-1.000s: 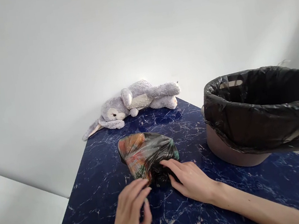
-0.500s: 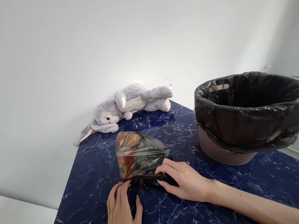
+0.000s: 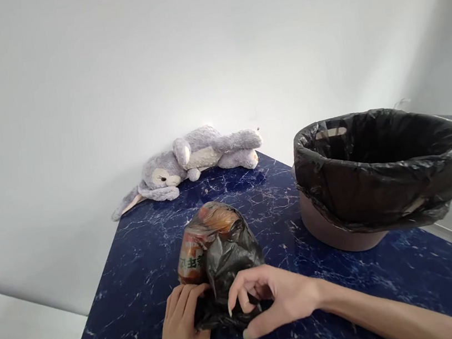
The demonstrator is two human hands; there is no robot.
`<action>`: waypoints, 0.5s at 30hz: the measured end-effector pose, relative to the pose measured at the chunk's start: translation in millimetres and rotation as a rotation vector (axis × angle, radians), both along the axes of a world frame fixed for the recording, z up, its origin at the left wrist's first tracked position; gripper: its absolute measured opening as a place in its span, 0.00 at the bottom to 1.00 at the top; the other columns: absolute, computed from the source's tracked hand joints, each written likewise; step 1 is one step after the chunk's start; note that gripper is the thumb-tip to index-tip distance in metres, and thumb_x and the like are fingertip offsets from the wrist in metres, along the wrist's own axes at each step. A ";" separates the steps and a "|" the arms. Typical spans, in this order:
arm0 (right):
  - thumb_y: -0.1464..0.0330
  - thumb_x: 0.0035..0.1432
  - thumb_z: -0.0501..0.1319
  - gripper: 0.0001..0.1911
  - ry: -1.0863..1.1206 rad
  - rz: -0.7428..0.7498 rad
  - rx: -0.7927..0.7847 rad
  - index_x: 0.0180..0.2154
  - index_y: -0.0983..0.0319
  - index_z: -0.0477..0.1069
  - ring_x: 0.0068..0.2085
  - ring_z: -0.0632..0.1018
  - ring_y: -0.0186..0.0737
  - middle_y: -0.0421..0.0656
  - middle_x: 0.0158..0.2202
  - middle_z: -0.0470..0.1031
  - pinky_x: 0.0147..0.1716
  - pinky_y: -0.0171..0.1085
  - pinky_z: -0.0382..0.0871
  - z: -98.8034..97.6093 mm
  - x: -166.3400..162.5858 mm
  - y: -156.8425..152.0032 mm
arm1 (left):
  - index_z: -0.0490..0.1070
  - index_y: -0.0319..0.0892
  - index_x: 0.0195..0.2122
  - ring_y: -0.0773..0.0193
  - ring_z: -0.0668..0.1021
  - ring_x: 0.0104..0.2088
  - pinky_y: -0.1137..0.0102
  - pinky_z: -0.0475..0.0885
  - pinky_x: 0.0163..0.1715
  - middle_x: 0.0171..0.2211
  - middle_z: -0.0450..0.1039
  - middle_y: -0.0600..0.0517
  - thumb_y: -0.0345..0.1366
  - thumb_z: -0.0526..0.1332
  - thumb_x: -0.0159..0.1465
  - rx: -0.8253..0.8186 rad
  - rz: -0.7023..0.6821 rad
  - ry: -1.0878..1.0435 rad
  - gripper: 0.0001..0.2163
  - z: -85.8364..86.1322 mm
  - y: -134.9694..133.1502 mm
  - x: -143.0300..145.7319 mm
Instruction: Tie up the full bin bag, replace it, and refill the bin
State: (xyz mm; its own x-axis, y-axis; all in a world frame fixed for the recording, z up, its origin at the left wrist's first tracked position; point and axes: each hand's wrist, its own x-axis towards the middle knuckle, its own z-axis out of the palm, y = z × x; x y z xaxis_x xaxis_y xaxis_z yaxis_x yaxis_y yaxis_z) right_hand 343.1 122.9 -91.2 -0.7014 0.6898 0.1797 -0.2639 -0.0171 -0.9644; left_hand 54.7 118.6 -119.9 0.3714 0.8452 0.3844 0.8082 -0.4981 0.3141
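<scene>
A thin black plastic bag [image 3: 235,252] stands on the table in front of me, wrapped around a packet with orange, red and printed colours [image 3: 191,256] that shows through its stretched side. My left hand [image 3: 183,324] grips the gathered dark plastic at the near left, its fingers bent over the edge and its thumb below. At the near right, my right hand [image 3: 280,299] rests against the bag's loose part with curved fingers. Its thumb and index fingertips are apart. Part of the bag's near edge lies hidden behind both hands.
A pinkish-brown bin [image 3: 339,232] lined with a black bin bag [image 3: 380,192] stands on the right. Against the white wall lies a grey plush rabbit [image 3: 202,153]. The tabletop [image 3: 130,295] is dark blue with marble veins; its left edge runs beside my left hand.
The bag with the packet has turned and its near part has come closer to me. My left hand has closed on the plastic; my right hand has shifted slightly nearer with its fingers more curled.
</scene>
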 end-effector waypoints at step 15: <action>0.66 0.66 0.66 0.05 -0.360 -0.442 0.287 0.42 0.59 0.74 0.24 0.65 0.32 0.30 0.21 0.61 0.30 0.35 0.61 -8.4 1.2 4.1 | 0.79 0.51 0.55 0.40 0.75 0.65 0.50 0.76 0.63 0.63 0.76 0.49 0.57 0.67 0.64 -0.391 0.553 -1.285 0.23 26.4 22.9 -14.2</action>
State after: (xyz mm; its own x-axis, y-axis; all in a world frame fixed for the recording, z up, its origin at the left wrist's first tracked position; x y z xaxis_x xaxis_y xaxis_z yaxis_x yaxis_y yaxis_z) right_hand 344.3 127.0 -99.5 -0.4126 0.8872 0.2064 0.1547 0.2915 -0.9440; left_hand 40.5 141.6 -93.6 -0.4468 0.8901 -0.0893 -0.0736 0.0629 0.9953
